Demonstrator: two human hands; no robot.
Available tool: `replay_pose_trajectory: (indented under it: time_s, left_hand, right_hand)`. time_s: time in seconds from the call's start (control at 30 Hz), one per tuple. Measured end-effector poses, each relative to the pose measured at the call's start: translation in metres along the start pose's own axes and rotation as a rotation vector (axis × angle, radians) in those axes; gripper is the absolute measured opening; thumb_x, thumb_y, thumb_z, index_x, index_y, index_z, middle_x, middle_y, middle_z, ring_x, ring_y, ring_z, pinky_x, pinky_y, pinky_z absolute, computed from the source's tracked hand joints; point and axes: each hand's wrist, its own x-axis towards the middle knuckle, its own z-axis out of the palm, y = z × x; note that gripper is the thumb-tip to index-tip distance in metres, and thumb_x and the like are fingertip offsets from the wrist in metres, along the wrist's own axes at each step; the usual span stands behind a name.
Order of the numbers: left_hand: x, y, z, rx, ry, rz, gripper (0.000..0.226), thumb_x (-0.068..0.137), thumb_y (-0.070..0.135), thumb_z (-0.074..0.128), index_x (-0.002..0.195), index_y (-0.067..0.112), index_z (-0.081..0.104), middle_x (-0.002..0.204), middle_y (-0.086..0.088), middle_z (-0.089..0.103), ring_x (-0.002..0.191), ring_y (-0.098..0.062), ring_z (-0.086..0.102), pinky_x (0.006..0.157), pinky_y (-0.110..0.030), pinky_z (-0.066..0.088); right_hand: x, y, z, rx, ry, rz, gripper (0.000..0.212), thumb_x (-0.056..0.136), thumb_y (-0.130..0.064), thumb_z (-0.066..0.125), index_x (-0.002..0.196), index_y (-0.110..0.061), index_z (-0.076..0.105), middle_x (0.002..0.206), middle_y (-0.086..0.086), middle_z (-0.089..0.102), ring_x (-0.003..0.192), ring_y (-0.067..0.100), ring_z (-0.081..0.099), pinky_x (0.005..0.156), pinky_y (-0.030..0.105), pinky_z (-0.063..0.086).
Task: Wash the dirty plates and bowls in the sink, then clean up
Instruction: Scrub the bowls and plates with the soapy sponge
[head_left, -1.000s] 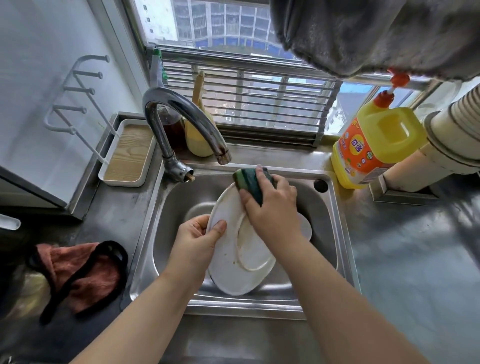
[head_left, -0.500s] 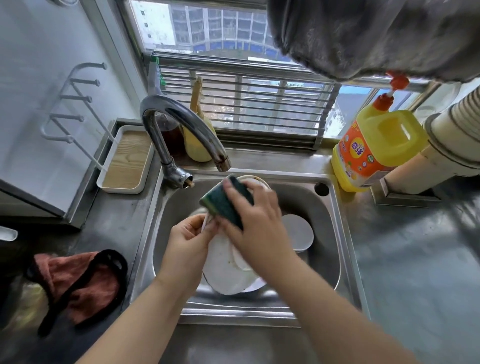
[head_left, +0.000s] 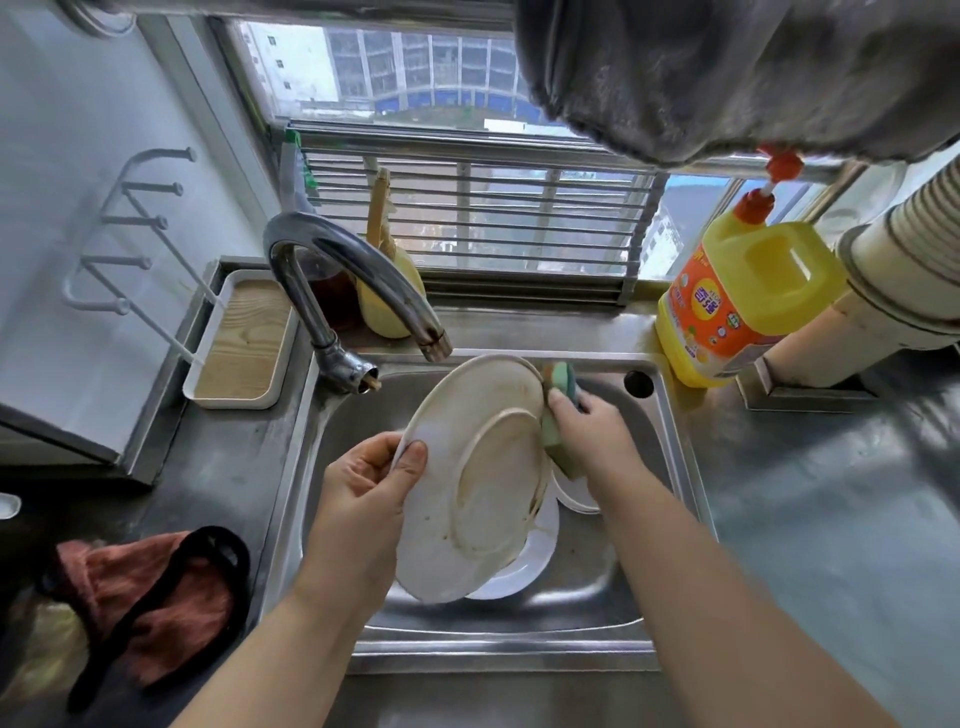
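A white plate with brown smears is held tilted over the steel sink, its underside with the foot ring facing me. My left hand grips its left rim, thumb on the underside. My right hand holds a green and yellow sponge against the plate's right edge. Under it in the basin lie another white plate and a further white dish, mostly hidden.
A curved faucet reaches over the sink's back left. A yellow detergent bottle stands at the back right. A white tray with a wooden base sits left of the faucet. A reddish cloth with black trim lies on the left counter.
The plate has been tilted up and turned, so its underside shows. My right hand has carried the sponge from the plate's upper left across to its right edge.
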Motion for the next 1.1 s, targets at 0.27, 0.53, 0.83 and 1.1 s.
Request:
replay_pose_trajectory:
  time_s: [0.27,0.53,0.83,1.1]
  left_hand:
    - [0.004,-0.004,0.007,-0.035,0.021,0.005,0.013,0.077,0.021,0.06,0.078,0.011,0.069,0.071,-0.003,0.068,0.063,-0.012,0.064,0.055,-0.021,0.053]
    - [0.008,-0.012,0.006,-0.197,0.107,-0.043,0.014,0.089,0.019,0.054,0.084,0.009,0.062,0.078,-0.003,0.066,0.069,-0.013,0.063,0.059,-0.023,0.055]
    - [-0.012,-0.031,-0.011,-0.309,-0.083,-0.187,0.075,0.036,0.035,0.097,0.1,0.012,0.067,0.101,-0.015,0.07,0.089,-0.024,0.069,0.072,-0.033,0.06]
    - [0.001,-0.013,-0.026,-0.099,-0.251,-0.376,0.064,0.05,0.023,0.09,0.109,0.008,0.068,0.097,-0.017,0.071,0.078,-0.027,0.07,0.06,-0.035,0.059]
  right_hand:
    - [-0.023,-0.017,0.016,-0.18,0.102,-0.394,0.058,0.095,-0.044,0.049,0.148,-0.024,0.034,0.135,0.005,0.04,0.125,0.02,0.035,0.108,0.032,0.03]
    - [-0.027,0.082,0.032,0.62,-0.04,0.492,0.043,0.095,-0.041,0.053,0.133,-0.022,0.052,0.119,0.009,0.064,0.105,0.028,0.061,0.087,0.043,0.053]
    - [-0.017,0.087,-0.003,1.056,-0.135,0.285,0.06,0.074,-0.018,0.07,0.131,-0.027,0.052,0.108,0.009,0.068,0.097,0.027,0.063,0.081,0.043,0.053]
    - [-0.003,0.061,-0.054,0.664,-0.332,-0.023,0.082,0.063,-0.003,0.082,0.13,-0.041,0.054,0.129,0.005,0.059,0.107,0.02,0.064,0.077,0.029,0.056]
